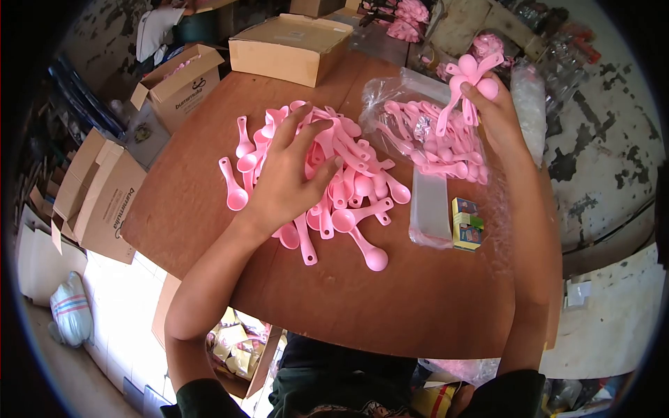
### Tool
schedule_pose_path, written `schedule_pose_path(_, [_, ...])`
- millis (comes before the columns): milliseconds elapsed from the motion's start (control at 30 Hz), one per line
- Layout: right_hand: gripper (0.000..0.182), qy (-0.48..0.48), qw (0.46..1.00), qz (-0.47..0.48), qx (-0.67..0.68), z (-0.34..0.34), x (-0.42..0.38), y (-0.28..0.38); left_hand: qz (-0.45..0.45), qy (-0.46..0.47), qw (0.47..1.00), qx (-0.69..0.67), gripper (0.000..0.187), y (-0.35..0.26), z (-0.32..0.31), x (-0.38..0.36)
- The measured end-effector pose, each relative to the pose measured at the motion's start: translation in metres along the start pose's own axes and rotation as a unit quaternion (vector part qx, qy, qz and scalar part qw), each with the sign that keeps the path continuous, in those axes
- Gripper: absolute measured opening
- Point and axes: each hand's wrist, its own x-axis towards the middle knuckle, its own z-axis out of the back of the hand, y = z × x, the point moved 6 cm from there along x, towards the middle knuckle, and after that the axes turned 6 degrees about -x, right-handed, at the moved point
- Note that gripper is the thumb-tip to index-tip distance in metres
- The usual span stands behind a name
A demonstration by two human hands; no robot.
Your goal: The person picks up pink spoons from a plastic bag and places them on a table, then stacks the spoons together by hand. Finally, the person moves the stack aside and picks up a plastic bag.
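Observation:
A heap of pink plastic spoons (pixel 362 184) lies on the brown wooden table (pixel 418 306). Over the heap's upper left part is my left hand (pixel 296 167), its fingers spread and touching or just above the spoons. My right hand (pixel 491 104) is raised at the upper right, with several pink spoons (pixel 465 83) gripped between its fingers, pointing different ways. Below and left of it, a clear plastic bag (pixel 380 94) holds many more pink spoons (pixel 446 143). Nearer me lie a stack of clear plastic sleeves (pixel 431 209) and a small yellow-and-blue box (pixel 465 223) with a green piece on it.
A closed cardboard box (pixel 289 49) stands at the table's far edge. Open cardboard boxes (pixel 185 94) stand on the floor at the left. Below the near edge, another box (pixel 259 362) holds yellow packets. Part of another person (pixel 157 31) shows at the upper left.

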Motion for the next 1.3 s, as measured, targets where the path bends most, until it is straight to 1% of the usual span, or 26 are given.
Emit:
schedule_pose_path(33, [0.038, 0.031, 0.999, -0.020, 0.006, -0.008, -0.005, 0.005, -0.008, 0.012, 1.000, -0.015, 0.047, -0.004, -0.001, 0.000])
schedule_pose_path(67, [0.038, 0.029, 0.999, -0.024, 0.008, -0.012, -0.013, 0.011, -0.016, 0.025, 0.999, -0.031, 0.046, -0.007, -0.002, 0.000])
schedule_pose_path(133, [0.040, 0.069, 0.987, -0.108, 0.102, -0.040, -0.034, 0.029, -0.017, 0.033, 0.998, -0.056, 0.046, -0.010, -0.005, 0.000])
schedule_pose_path(167, [0.042, 0.088, 0.980, -0.143, 0.105, -0.048, -0.042, 0.030, -0.019, 0.037, 0.996, -0.083, 0.045, -0.012, -0.007, -0.001])
schedule_pose_path(200, [0.042, 0.089, 0.980, -0.146, 0.103, -0.056, -0.049, 0.034, -0.017, 0.037, 0.996, -0.085, 0.045, -0.015, -0.008, -0.001])
schedule_pose_path(233, [0.042, 0.102, 0.977, -0.152, 0.113, -0.067, -0.058, 0.037, 0.034, 0.047, 0.980, -0.191, 0.047, -0.014, -0.012, -0.002])
schedule_pose_path(267, [0.041, 0.114, 0.973, -0.158, 0.123, -0.077, -0.066, 0.038, 0.085, 0.056, 0.950, -0.294, 0.048, -0.013, -0.017, -0.004])
schedule_pose_path(300, [0.039, 0.149, 0.969, -0.144, 0.132, -0.086, -0.071, 0.041, 0.118, 0.063, 0.925, -0.356, 0.055, -0.015, -0.022, -0.008])
schedule_pose_path(333, [0.037, 0.183, 0.964, -0.128, 0.141, -0.096, -0.076, 0.044, 0.120, 0.064, 0.925, -0.356, 0.055, -0.017, -0.024, -0.010])
schedule_pose_path(400, [0.036, 0.186, 0.962, -0.127, 0.152, -0.107, -0.087, 0.051, 0.112, 0.041, 0.947, -0.298, 0.064, -0.018, -0.021, -0.011])
schedule_pose_path(467, [0.035, 0.191, 0.958, -0.138, 0.166, -0.113, -0.093, 0.052, 0.110, 0.038, 0.954, -0.275, 0.067, -0.008, -0.022, -0.012])
schedule_pose_path(533, [0.035, 0.200, 0.953, -0.147, 0.176, -0.118, -0.095, 0.053, 0.105, 0.031, 0.961, -0.254, 0.070, -0.014, -0.018, -0.009])
schedule_pose_path(567, [0.033, 0.185, 0.959, -0.118, 0.178, -0.120, -0.094, 0.055, 0.146, 0.057, 0.922, -0.354, 0.072, -0.018, -0.021, -0.010])
schedule_pose_path(600, [0.031, 0.169, 0.965, -0.093, 0.180, -0.122, -0.095, 0.056, 0.187, 0.082, 0.869, -0.451, 0.074, -0.023, -0.026, -0.012])
schedule_pose_path(633, [0.031, 0.167, 0.964, -0.097, 0.180, -0.125, -0.099, 0.052, 0.191, 0.085, 0.867, -0.452, 0.074, -0.025, -0.029, -0.014])
schedule_pose_path(700, [0.025, 0.132, 0.976, -0.072, 0.159, -0.129, -0.101, 0.050, 0.219, 0.118, 0.850, -0.465, 0.073, -0.027, -0.039, -0.018])
schedule_pose_path(733, [0.025, 0.132, 0.976, -0.071, 0.159, -0.135, -0.102, 0.051, 0.218, 0.117, 0.850, -0.465, 0.073, -0.027, -0.043, -0.018])
schedule_pose_path(800, [0.022, 0.062, 0.993, -0.048, 0.089, -0.137, -0.110, 0.057, 0.131, 0.110, 0.872, -0.459, 0.070, -0.035, -0.049, -0.017])
schedule_pose_path(833, [0.021, 0.057, 0.992, -0.062, 0.097, -0.141, -0.114, 0.058, 0.127, 0.091, 0.868, -0.470, 0.066, -0.039, -0.049, -0.018])
schedule_pose_path(967, [0.022, 0.035, 0.990, -0.068, 0.116, -0.154, -0.121, 0.055, 0.128, 0.087, 0.885, -0.439, 0.061, -0.031, -0.053, -0.024])
schedule_pose_path(1033, [0.023, -0.003, 0.992, -0.047, 0.114, -0.156, -0.122, 0.053, 0.143, 0.090, 0.896, -0.412, 0.054, -0.022, -0.055, -0.026])
schedule_pose_path(1067, [0.023, -0.002, 0.992, -0.047, 0.115, -0.158, -0.123, 0.054, 0.144, 0.089, 0.896, -0.411, 0.054, -0.022, -0.056, -0.026])
schedule_pose_path(1133, [0.023, -0.028, 0.989, -0.053, 0.133, -0.158, -0.124, 0.055, 0.125, 0.065, 0.904, -0.404, 0.047, -0.023, -0.054, -0.025])
schedule_pose_path(1167, [0.023, -0.027, 0.989, -0.053, 0.133, -0.158, -0.125, 0.053, 0.126, 0.064, 0.904, -0.403, 0.047, -0.023, -0.055, -0.025])
schedule_pose_path(1267, [0.022, -0.023, 0.983, -0.054, 0.175, -0.157, -0.126, 0.048, 0.109, 0.038, 0.898, -0.425, 0.042, -0.023, -0.052, -0.024])
schedule_pose_path(1300, [0.022, -0.031, 0.975, -0.079, 0.204, -0.157, -0.129, 0.045, 0.124, 0.046, 0.908, -0.398, 0.038, -0.021, -0.051, -0.025])
